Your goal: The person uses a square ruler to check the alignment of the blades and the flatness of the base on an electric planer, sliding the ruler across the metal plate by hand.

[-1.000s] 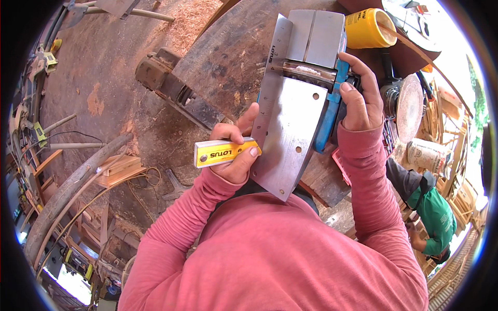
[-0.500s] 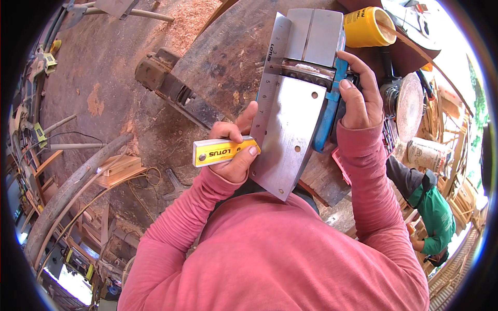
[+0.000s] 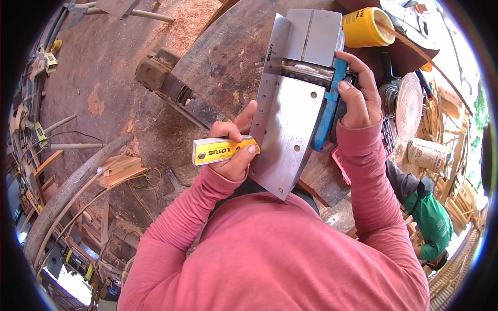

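Observation:
An electric hand planer lies upside down in front of me, its metal sole (image 3: 290,132) facing up and its blue housing (image 3: 328,116) showing along the right side. Across its middle runs the cutter slot. My left hand (image 3: 233,147) grips the yellow handle (image 3: 220,150) of a try square, thumb on top and fingers curled around it. The square's steel blade (image 3: 266,78) with ruled marks lies lengthwise along the left edge of the sole, crossing beside the cutter slot. My right hand (image 3: 360,101) holds the housing's right side, fingers partly hidden behind it.
A yellow tub (image 3: 365,28) stands past the planer at the far right, near a round disc (image 3: 409,106) on a power tool. A worn metal vise-like part (image 3: 166,78) sits left of the planer. Wood pieces (image 3: 119,171) lie lower left. A person in green (image 3: 433,223) bends at the right.
My hands, the square and the planer stay nearly still. The person in green at the right has shifted slightly.

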Available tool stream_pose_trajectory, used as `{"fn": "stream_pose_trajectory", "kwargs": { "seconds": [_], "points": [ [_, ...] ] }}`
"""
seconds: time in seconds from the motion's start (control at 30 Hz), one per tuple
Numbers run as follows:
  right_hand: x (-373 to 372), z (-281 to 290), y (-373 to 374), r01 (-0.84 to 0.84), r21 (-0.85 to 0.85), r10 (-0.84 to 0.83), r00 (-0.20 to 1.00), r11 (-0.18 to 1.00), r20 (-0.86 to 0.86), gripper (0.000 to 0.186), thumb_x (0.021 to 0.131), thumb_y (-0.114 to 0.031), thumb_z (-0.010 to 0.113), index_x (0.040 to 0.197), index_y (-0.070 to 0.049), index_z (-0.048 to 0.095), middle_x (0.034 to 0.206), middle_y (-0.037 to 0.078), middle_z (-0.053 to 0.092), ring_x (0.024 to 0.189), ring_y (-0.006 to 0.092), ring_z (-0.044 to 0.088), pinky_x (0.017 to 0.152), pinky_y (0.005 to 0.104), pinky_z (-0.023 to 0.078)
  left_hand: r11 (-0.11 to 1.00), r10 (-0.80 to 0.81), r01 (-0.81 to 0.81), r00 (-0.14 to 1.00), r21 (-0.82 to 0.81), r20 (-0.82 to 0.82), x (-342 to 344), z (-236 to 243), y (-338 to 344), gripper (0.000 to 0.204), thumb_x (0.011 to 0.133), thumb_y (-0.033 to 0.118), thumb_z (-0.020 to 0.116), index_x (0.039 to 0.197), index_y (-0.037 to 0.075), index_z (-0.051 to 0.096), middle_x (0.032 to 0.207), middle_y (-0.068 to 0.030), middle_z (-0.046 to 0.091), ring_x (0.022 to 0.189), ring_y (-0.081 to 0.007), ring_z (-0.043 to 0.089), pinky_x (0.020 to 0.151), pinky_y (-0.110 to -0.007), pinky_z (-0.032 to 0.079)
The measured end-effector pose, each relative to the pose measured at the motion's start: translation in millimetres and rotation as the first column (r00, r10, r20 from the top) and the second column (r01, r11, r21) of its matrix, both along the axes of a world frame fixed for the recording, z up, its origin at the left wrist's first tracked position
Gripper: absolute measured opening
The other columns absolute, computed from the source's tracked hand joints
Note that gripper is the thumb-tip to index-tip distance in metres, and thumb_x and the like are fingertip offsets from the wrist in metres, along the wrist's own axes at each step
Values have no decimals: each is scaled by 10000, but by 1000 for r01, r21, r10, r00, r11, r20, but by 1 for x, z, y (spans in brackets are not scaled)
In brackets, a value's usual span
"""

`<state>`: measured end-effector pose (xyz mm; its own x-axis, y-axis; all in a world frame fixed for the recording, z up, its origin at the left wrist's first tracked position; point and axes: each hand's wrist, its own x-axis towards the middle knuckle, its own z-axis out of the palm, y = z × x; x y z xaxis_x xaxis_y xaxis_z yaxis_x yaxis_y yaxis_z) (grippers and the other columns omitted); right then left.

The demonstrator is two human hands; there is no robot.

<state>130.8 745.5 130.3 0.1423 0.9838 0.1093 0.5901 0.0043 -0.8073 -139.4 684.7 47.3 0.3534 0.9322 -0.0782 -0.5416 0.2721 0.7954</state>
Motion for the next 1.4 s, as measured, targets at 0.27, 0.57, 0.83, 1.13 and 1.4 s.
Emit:
{"fn": "stream_pose_trajectory", "kwargs": {
  "seconds": [0.27, 0.57, 0.83, 1.13, 1.4],
  "points": [
    [-2, 6, 2, -134, 103, 106, 965, 986, 240, 163, 777, 104, 693, 869, 11, 595, 1385, 258, 675, 1179, 382, 652, 972, 441, 569, 998, 34, -35, 999, 52, 19, 6, -2, 1, 354, 968, -136, 547, 1124, 137, 382, 1702, -281, 389, 1514, -349, 507, 1174, -410, 466],
    [-5, 12, 1, -64, -32, 68, 987, 997, 147, 182, 779, 92, 683, 886, 11, 561, 1369, 269, 668, 1157, 395, 648, 952, 454, 563, 989, -2, -1, 1000, 150, 17, 18, 19, -8, 389, 965, -106, 626, 1112, 170, 394, 1671, -349, 379, 1478, -427, 541, 1129, -453, 550],
    [-1, 4, 1, -151, 123, 125, 972, 981, 201, 175, 762, 80, 697, 882, 8, 591, 1372, 254, 665, 1152, 386, 640, 945, 449, 562, 986, -64, 72, 996, 150, -56, 24, 24, -12, 373, 967, -31, 637, 1130, 185, 381, 1669, -304, 433, 1572, -361, 442, 1346, -544, 127],
    [8, -9, 2, -262, 266, 163, 925, 928, 343, 213, 766, 60, 711, 937, -10, 604, 1375, 239, 664, 1145, 378, 635, 935, 445, 563, 977, -69, 94, 989, 192, -132, 28, 32, -10, 390, 951, -48, 613, 1129, 182, 352, 1661, -345, 414, 1540, -370, 492, 1350, -540, 109],
    [11, -10, 4, -329, 339, 171, 890, 881, 422, 196, 766, 67, 719, 894, -17, 596, 1370, 244, 669, 1146, 384, 637, 941, 442, 569, 977, -49, 62, 996, 202, -71, 32, 31, -12, 387, 966, -58, 611, 1152, 172, 361, 1683, -345, 376, 1531, -422, 489, 1302, -510, 250]
  ]
}}
